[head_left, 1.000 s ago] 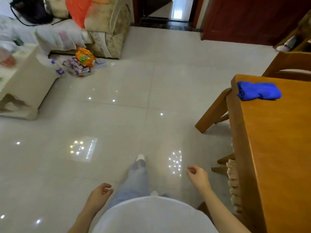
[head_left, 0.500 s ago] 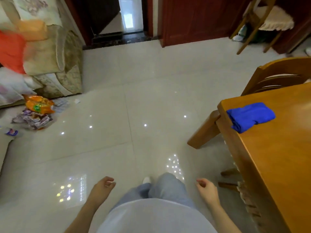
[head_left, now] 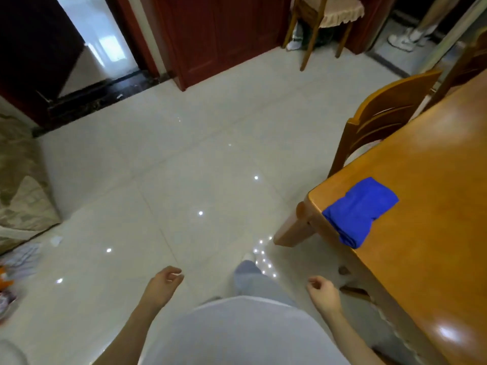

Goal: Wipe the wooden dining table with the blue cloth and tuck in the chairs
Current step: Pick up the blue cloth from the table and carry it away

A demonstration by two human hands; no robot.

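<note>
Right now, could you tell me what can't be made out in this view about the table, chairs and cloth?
- Table: the right frame edge cuts it off, so most of the top goes unseen.
- Chair at the far end: the tabletop hides its seat.
- Near-side chair: the table edge hides all but a sliver.
- Cloth: folded, underside hidden.
- Back chair: top cut off.
</note>
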